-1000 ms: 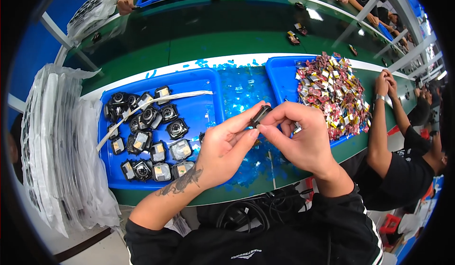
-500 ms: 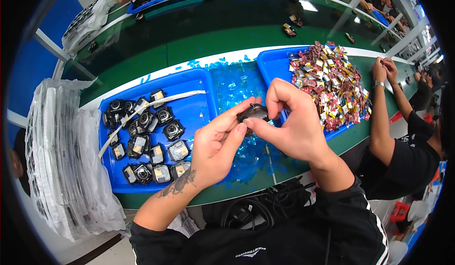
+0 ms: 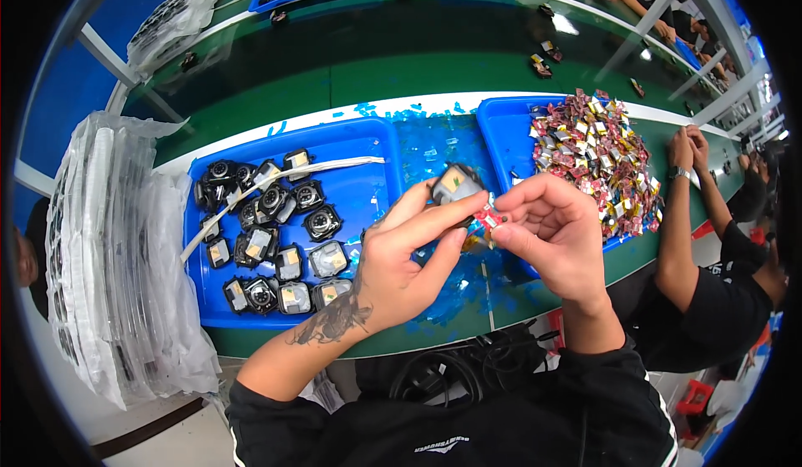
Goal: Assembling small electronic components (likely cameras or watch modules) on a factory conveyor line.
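Note:
In my left hand (image 3: 405, 258) is a smartwatch body (image 3: 455, 185), its grey side with a tan patch facing up. My right hand (image 3: 553, 237) pinches a small red circuit piece (image 3: 489, 218) between thumb and fingers, close against the watch body's lower right edge. The left fingertips reach this red piece too; whether it is joined to the watch is hidden. Left of my hands, a blue tray (image 3: 359, 204) holds several black smartwatch bodies (image 3: 271, 200). To the right, another blue tray (image 3: 505, 137) carries a heap of small red, yellow and silver parts (image 3: 597, 162).
Bits of blue film (image 3: 447, 296) litter the green table between the trays. A white strip (image 3: 334, 165) lies across the left tray. Stacked clear plastic trays (image 3: 117, 258) stand at far left. Beyond runs a green conveyor (image 3: 401, 62) with scattered parts. A co-worker's hands (image 3: 689, 145) are at right.
The watch body has turned so its grey, tan-patched side shows. My right hand has moved slightly right and down, and a red circuit piece now shows in its fingers. The whole view has shifted slightly.

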Tool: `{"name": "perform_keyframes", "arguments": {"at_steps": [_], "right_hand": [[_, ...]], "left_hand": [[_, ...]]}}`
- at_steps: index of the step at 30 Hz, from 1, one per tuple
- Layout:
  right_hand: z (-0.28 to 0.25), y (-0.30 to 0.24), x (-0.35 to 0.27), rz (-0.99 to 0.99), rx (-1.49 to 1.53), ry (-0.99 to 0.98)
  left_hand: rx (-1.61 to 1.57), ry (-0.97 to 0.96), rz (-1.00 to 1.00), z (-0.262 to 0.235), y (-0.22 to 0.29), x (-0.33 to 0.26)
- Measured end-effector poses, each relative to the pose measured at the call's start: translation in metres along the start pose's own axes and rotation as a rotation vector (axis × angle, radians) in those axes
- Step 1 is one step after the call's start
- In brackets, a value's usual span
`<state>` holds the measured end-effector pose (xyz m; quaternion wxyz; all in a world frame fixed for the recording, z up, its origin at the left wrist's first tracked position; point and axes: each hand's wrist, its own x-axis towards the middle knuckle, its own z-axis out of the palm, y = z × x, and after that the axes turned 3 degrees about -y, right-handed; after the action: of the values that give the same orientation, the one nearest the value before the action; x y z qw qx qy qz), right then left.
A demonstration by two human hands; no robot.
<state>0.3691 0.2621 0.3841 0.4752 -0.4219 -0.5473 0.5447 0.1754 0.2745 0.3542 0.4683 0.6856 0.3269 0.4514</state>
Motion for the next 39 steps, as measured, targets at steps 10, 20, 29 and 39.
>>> {"name": "perform_keyframes", "arguments": {"at_steps": [10, 20, 29, 39], "right_hand": [[-0.009, 0.007, -0.006, 0.093, 0.044, -0.170], [0.007, 0.002, -0.015, -0.220, -0.404, -0.013], [0.008, 0.028, -0.005, -0.168, -0.225, 0.053], [0.015, 0.033, -0.010, -0.221, -0.291, 0.133]], "left_hand": [[0.307, 0.088, 0.261, 0.001, -0.005, 0.000], [-0.317, -0.094, -0.207, 0.000, -0.010, -0.004], [-0.444, -0.055, -0.240, 0.006, -0.013, -0.005], [-0.435, -0.011, -0.245, 0.008, -0.009, -0.006]]}}
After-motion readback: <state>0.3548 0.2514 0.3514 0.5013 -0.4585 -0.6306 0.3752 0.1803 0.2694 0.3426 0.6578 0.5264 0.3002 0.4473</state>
